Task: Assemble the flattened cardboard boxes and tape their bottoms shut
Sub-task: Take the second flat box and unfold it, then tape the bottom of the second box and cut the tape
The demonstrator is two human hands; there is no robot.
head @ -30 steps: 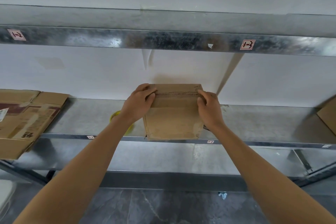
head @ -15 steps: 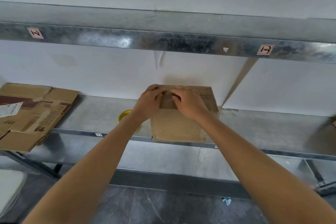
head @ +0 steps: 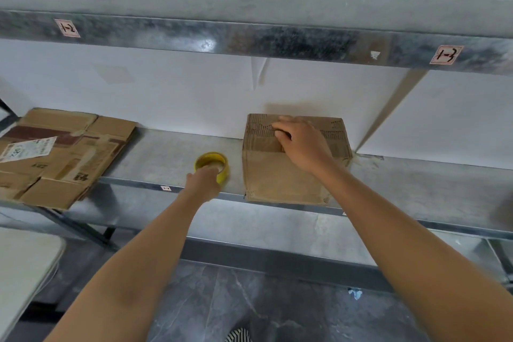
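Flaps of the folded box (head: 280,175) are pressed flat under the right hand (head: 301,141); no tape is seen yet. Just left, the tape roll (head: 212,162) is reached by the left hand (head: 204,182), its grasp hidden. Beyond, flattened boxes (head: 55,155) await.

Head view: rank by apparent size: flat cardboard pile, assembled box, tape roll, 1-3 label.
1. Flat cardboard pile, cut off by the left edge
2. Box
3. Tape roll
4. 1-3 label

Pile versus box is unsure.
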